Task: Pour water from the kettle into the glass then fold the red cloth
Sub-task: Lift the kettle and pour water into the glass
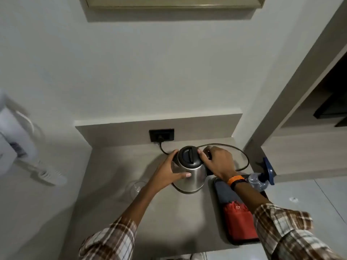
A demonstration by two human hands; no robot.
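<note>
1. Gripping the stainless electric kettle [189, 171] with both hands; it stands upright near the back of the grey counter [116, 166], black lid [189, 154] shut.
2. Left hand [169, 171]: fingers curled round the kettle's steel body on its left side, thumb laid across the front, other fingers wrapped toward the back.
3. Right hand [216, 162]: closed at the kettle's right side, where the handle should be; the handle itself is hidden under the hand, so the exact grip cannot be told. A ring shows on one finger, and an orange band with a black one on the wrist.
4. Black power cord [242, 156] loops behind the kettle from the wall socket [161, 135]. Whether the kettle sits on its base or is just lifted cannot be told.
5. Clear glass [136, 186] stands just left of the kettle, partly behind the left forearm. No water is visible in it, though it is too faint to be sure.
6. Red cloth [237, 222] lies on the dark tray [218, 192] at the counter's right, beside a dark grey cloth. It looks bunched and not neatly folded. A plastic bottle [258, 181] lies at the tray's far end.
7. Progress, as judged: early. Pouring does not look begun; the kettle must be lifted, tipped over the glass and set back. Folding is not yet started.
</note>
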